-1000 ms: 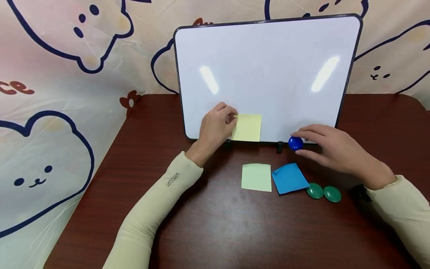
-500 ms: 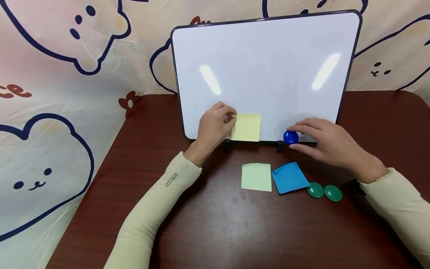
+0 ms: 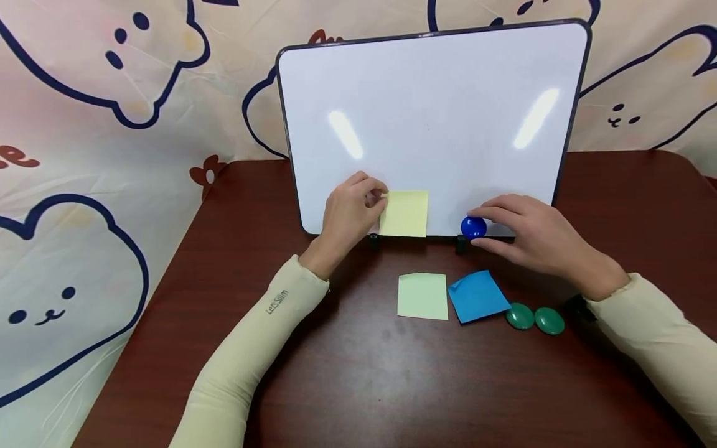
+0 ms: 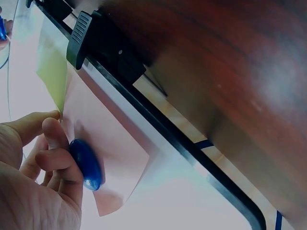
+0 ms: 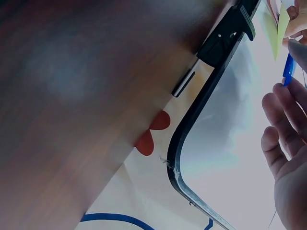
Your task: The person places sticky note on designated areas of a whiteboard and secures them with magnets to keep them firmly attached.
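Note:
My left hand (image 3: 350, 208) pinches the left edge of a yellow sticky note (image 3: 406, 213) at the lower part of a standing whiteboard (image 3: 437, 112). Behind those fingers, the left wrist view reveals a pink sticky note (image 4: 124, 158) on the board with a blue round magnet (image 4: 85, 165) on it. From the head, that magnet is hidden by the hand. My right hand (image 3: 540, 236) holds another blue round magnet (image 3: 473, 228) between thumb and fingertips, in front of the board's bottom edge, right of the yellow note.
On the brown table (image 3: 347, 386) lie a pale green sticky note (image 3: 422, 296) and a blue sticky note (image 3: 478, 297). Two green magnets, the left one (image 3: 520, 316) and the right one (image 3: 549, 321), sit beside them. A black stand clip (image 3: 460, 244) supports the board. A printed cloth (image 3: 84, 155) hangs behind.
My right hand has moved left and slightly up with the blue magnet, closer to the yellow note. The left hand keeps its pinch on the note. The head view has shifted a little.

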Motion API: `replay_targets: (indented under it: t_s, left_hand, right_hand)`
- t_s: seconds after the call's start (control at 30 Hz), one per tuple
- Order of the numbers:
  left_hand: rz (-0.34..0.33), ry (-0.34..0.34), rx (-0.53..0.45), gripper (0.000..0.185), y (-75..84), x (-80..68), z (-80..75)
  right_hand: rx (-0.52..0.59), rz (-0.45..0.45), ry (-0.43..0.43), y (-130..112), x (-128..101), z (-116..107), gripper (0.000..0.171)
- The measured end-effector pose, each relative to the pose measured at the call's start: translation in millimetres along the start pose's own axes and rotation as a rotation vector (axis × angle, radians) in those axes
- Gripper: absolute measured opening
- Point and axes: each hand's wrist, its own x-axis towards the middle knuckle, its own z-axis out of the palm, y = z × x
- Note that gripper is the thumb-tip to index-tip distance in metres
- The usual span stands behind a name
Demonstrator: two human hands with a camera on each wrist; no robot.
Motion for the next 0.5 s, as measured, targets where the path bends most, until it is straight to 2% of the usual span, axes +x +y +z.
replay_targets:
  t_s: [0.5]
  left_hand:
    - [0.027, 0.002, -0.014, 0.011, -1.1, -1.1, -0.5]
  right_hand:
    - [0.016, -0.011, -0.004, -0.6, 10.8, 6.4, 0.055]
